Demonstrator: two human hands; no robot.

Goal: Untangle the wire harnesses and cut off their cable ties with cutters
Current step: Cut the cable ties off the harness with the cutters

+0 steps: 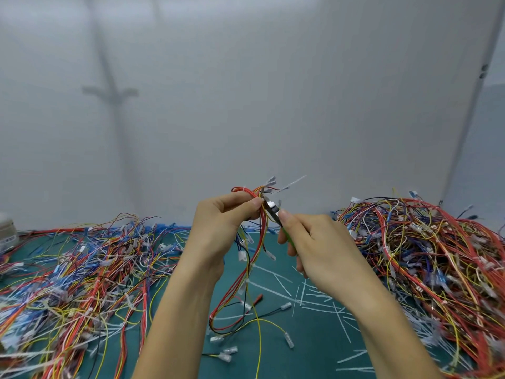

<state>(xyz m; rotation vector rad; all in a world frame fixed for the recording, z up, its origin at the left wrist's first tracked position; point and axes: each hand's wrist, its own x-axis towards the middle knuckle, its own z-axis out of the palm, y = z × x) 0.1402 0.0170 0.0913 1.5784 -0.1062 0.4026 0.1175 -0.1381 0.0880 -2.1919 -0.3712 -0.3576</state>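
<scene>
My left hand point(221, 222) grips a wire harness point(254, 258) of red, yellow and dark wires, held up above the green mat. Its loose ends hang down and trail onto the mat. My right hand point(319, 247) holds green-handled cutters point(274, 212), whose metal jaws sit at the top of the harness beside my left thumb. A white cable tie point(292, 184) sticks out to the upper right from the bundle's top, near several clear terminals.
A large tangled pile of harnesses point(82, 274) covers the left of the green mat point(314, 348); another pile point(426, 263) fills the right. Cut white tie pieces point(308, 294) lie scattered between them. A grey wall stands behind the table.
</scene>
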